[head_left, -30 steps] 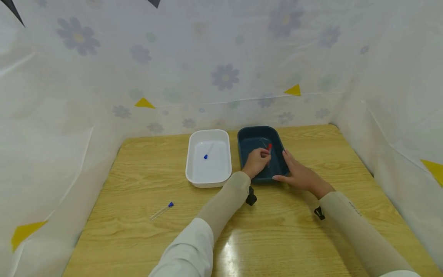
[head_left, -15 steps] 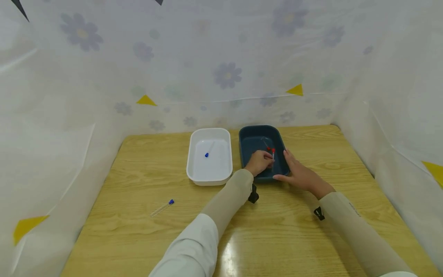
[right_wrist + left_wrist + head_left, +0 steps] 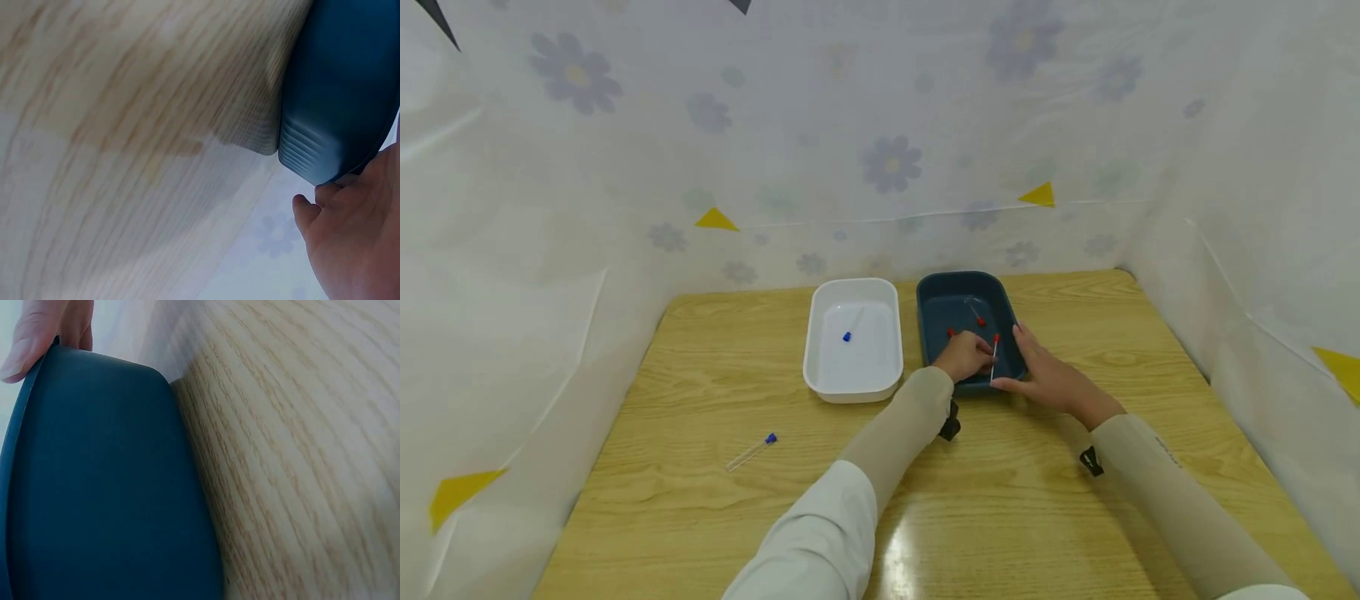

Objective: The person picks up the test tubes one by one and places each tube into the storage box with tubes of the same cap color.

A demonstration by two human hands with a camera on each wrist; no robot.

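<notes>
In the head view, my left hand (image 3: 964,357) reaches into the dark blue tray (image 3: 936,292) and pinches a clear test tube with a red cap (image 3: 996,339) near its right side. My right hand (image 3: 1052,379) holds the tray's near right corner, thumb at the front and fingers along the side. The left wrist view shows the tray's outer wall (image 3: 112,462) and the right thumb (image 3: 25,353) over its rim. Another red-capped tube (image 3: 979,318) lies farther back in the tray. Beside my left hand a third red cap (image 3: 951,332) shows, its tube hidden.
A white tray (image 3: 820,367) stands left of the dark one, with a blue-capped test tube (image 3: 848,335) in it. Another blue-capped tube (image 3: 752,452) lies on the wooden table (image 3: 685,517) at the left. A flowered sheet (image 3: 805,167) encloses the back and sides.
My left hand has drawn slightly back toward the near side of the dark tray, the pinched tube shifting right and nearer. A red cap beside the hand has come into view. The right hand stays put.
</notes>
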